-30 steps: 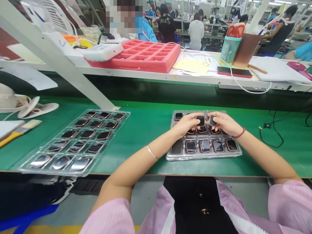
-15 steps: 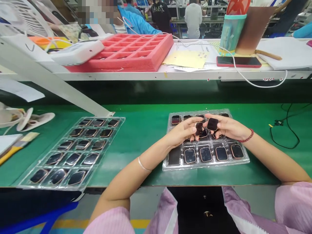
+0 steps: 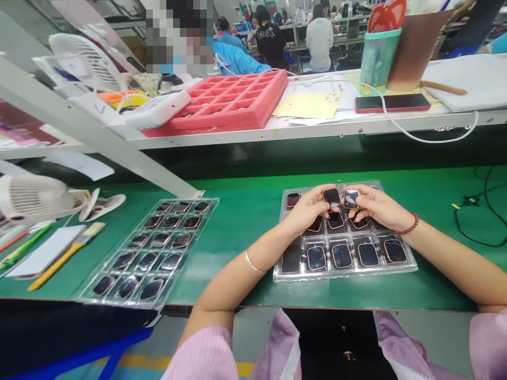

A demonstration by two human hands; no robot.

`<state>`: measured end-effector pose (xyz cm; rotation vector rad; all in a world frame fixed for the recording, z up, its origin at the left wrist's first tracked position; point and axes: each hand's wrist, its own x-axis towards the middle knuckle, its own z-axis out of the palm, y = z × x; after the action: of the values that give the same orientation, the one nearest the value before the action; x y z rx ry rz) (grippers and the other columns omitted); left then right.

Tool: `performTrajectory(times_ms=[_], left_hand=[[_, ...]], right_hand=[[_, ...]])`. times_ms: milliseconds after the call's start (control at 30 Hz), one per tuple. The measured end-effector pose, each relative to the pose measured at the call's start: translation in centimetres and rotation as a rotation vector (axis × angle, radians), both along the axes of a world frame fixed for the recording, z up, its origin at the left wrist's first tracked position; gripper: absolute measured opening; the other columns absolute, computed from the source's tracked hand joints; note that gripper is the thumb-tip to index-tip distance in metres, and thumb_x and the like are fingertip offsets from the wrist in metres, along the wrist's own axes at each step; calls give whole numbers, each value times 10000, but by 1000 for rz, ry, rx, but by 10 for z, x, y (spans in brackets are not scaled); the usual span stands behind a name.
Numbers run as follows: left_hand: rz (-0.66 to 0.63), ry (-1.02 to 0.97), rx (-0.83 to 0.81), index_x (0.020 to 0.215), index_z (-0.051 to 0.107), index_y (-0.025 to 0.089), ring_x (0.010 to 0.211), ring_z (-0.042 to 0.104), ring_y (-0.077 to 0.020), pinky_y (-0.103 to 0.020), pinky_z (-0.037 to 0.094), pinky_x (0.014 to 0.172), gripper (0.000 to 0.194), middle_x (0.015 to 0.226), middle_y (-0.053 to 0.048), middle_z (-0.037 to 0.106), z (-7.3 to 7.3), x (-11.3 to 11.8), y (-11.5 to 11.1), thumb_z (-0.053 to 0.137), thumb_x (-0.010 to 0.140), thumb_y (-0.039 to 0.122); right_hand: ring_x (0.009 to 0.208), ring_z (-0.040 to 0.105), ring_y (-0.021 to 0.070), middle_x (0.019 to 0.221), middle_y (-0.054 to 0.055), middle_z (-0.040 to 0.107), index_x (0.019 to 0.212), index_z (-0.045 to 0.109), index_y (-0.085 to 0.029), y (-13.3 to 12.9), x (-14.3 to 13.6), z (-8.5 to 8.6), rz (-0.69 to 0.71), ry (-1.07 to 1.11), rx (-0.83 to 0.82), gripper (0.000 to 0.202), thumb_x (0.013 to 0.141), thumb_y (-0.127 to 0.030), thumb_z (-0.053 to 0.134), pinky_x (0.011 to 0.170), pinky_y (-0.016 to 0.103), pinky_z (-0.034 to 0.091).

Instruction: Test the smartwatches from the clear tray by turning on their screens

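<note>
You are seated at the green belt (image 3: 245, 211), which runs the width of the bench below a white shelf (image 3: 317, 129) carrying a pink foam tray (image 3: 233, 103) and a red phone (image 3: 392, 103) on its cable. Two clear blister trays lie on the belt: the left tray (image 3: 119, 293), well apart from your hands, with a dark watch face in every pocket I can make out, and the near tray (image 3: 410, 264) directly under your hands. Its front row shows one dark pocket at the left end and four copper-rimmed faces beside it.

Your left hand (image 3: 307, 214) pinches a dark watch body (image 3: 331, 197) at its edges, held just above the tray's back rows. Your right hand (image 3: 376, 206) is closed on a second watch body (image 3: 351, 198), glass up and catching the light. The two pieces sit just beside each other, nearly touching.

To handle them well, I'd judge: keep your fingertips on the rims, never on the glass, since prints show at once. Keep the two bodies from knocking, as the copper edges would likely mark. Tilt each piece toward the overhead light and hold it low over the tray, so a slip drops it into a pocket rather than onto the belt
</note>
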<state>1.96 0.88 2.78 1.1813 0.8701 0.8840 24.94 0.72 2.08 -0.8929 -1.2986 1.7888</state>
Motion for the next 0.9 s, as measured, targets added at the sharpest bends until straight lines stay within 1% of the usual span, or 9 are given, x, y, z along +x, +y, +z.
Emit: performTrajectory(times_ms=[100,200,267,367,433,533,600,700,900], left_hand=[[-7,64,32,1241,623,160,833,718,-168,-226,501,638,522,1079,-86,743,-5,-1,0,628,724,91],[-5,113,87,1226,629,164,832,713,-158,-222,495,644,498,1074,-76,745,-7,-5,-2,628,734,91],[-3,144,101,1222,633,158,800,712,-154,-219,489,625,465,1040,-72,747,-7,-6,-3,652,759,125],[8,177,109,1183,661,148,726,708,-155,-218,475,582,377,935,-62,746,-5,-6,-4,694,824,262],[5,190,119,1106,697,140,675,702,-155,-218,461,554,339,865,-60,739,-4,-6,-4,690,863,378],[-3,177,134,1054,714,137,662,705,-157,-213,450,529,365,893,-76,752,-4,-6,-5,678,878,454],[-12,158,133,1108,701,144,733,726,-176,-215,474,546,375,987,-92,761,-5,-6,-6,699,864,428],[-26,146,126,1171,670,152,827,737,-192,-217,502,589,403,1063,-95,756,-6,-5,-6,751,813,318],[-16,170,105,1120,668,138,696,716,-146,-197,466,549,319,933,-72,748,-9,-6,-6,728,833,264]], right_hand=[[796,762,148,1091,82,733,1254,655,-206,-1,-2,-3,-37,-56,-3,322,933,-217,675,638,239,670],[793,760,141,1118,79,741,1246,653,-213,-2,-3,-3,-41,-50,8,362,899,-113,627,617,229,665],[779,756,138,1100,74,753,1228,660,-213,-3,-4,-2,-32,-56,37,379,868,-96,645,606,225,659],[737,747,136,1073,76,770,1179,677,-195,-3,-3,-1,-22,-68,85,315,865,-174,702,592,228,648],[645,716,120,978,75,786,1104,693,-171,-3,-2,-1,-19,-74,103,240,888,-274,714,566,225,629],[540,655,94,854,62,783,1005,703,-155,-4,-2,1,-24,-90,118,223,898,-350,707,538,218,596],[558,658,95,870,55,782,1016,700,-162,-4,-2,2,-32,-101,125,215,873,-320,721,542,218,593],[610,674,101,919,40,776,1076,684,-175,-5,-3,2,-37,-120,148,270,823,-242,749,549,219,600],[605,670,95,931,63,785,1095,673,-160,-5,-2,0,-15,-175,185,273,868,-293,745,560,217,602]])
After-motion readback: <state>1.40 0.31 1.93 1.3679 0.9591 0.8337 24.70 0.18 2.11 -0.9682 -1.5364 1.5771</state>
